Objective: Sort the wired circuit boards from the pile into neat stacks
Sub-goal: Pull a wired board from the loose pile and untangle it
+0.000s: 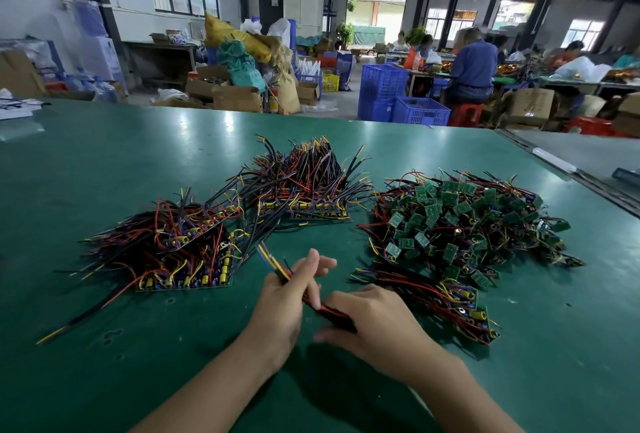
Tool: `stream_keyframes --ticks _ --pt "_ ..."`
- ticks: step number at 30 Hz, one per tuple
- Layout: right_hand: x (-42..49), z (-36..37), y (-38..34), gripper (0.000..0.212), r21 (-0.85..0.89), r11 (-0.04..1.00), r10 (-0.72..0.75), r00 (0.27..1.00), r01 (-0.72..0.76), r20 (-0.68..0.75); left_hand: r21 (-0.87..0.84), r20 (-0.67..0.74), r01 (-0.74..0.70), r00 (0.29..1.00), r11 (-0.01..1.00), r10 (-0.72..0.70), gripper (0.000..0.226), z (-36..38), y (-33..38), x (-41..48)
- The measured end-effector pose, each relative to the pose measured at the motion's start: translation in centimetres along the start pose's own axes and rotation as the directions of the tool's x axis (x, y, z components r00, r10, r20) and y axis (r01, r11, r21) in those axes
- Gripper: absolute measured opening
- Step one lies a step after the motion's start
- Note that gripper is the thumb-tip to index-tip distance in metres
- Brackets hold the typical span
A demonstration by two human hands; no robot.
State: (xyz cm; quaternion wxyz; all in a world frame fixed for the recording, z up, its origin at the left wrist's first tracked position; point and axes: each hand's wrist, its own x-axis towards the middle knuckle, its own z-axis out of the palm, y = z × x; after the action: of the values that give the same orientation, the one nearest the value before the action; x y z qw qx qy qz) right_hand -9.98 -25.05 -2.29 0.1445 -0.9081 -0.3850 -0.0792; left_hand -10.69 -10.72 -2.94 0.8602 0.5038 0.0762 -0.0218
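A jumbled pile of small green circuit boards (pixel 464 221) with red, black and yellow wires lies on the right of the green table (pixel 104 162). Two laid-out stacks of wired boards sit to the left: one at the front left (pixel 180 252) and one further back at the middle (pixel 304 190). A smaller row of boards (pixel 460 308) lies just right of my hands. My left hand (pixel 284 304) grips a bundle of wires (pixel 277 266) whose ends stick up past my fingers. My right hand (pixel 377 321) holds the lower end of the same bundle; the board there is hidden.
The table's right edge (pixel 568 169) borders a second bench. Beyond the far edge stand blue crates (pixel 391 93), cardboard boxes (pixel 235 96) and sacks. Several people sit at benches at the back right (pixel 474 65).
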Motion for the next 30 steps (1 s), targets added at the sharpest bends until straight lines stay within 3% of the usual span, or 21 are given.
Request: stream_keyframes --ticks 3,6,9,11,13,16,19,23,25,30 --pt "-0.6 -0.8 0.5 0.06 -0.148 0.989 0.032 0.999 -0.026 0.038 0.014 0.001 -0.048 0.999 0.999 0.048 0.028 -0.7 0.3 -0.1" --pt "-2.0 -1.9 1.6 0.04 -0.352 0.925 0.076 0.979 -0.14 -0.189 0.045 0.061 -0.071 0.996 0.996 0.068 0.026 -1.2 0.5 0.0" --pt "-2.8 -3.3 2.7 0.013 -0.34 0.843 0.248 0.863 -0.416 -0.439 0.07 0.024 -0.042 0.999 0.997 0.041 0.028 -1.6 0.7 0.4" --pt "-2.9 -4.0 3.5 0.022 -0.301 0.779 0.367 0.789 -0.55 -0.493 0.089 0.015 -0.015 1.0 0.996 0.014 0.027 -1.9 0.6 0.6" --pt "-3.0 -4.4 3.9 0.034 -0.312 0.678 0.538 0.739 -0.666 -0.406 0.128 0.031 0.003 0.999 0.992 -0.007 0.027 -2.2 0.5 0.7" --pt "-3.3 -4.7 4.6 0.035 -0.373 0.552 0.726 0.65 -0.746 -0.224 0.13 0.06 0.026 0.998 0.991 -0.034 0.024 -2.6 0.5 0.7" --pt "-3.2 -4.2 4.9 0.05 -0.386 0.55 0.735 0.649 -0.741 -0.199 0.116 0.066 0.052 0.996 0.992 -0.06 0.022 -2.8 0.6 0.7" --pt "-3.2 -3.0 4.3 0.075 -0.447 0.652 0.652 0.754 -0.612 -0.081 0.108 0.069 0.064 0.995 0.992 -0.072 0.021 -2.8 0.6 0.6" --pt "-3.3 -2.4 4.0 0.087 -0.468 0.668 0.652 0.759 -0.579 -0.008 0.107 0.072 0.068 0.994 0.992 -0.076 0.022 -2.8 0.6 0.6" --pt "-3.2 -2.2 4.4 0.079 -0.409 0.621 0.682 0.718 -0.669 -0.138 0.124 0.072 0.083 0.993 0.989 -0.092 0.024 -2.9 0.5 0.9"
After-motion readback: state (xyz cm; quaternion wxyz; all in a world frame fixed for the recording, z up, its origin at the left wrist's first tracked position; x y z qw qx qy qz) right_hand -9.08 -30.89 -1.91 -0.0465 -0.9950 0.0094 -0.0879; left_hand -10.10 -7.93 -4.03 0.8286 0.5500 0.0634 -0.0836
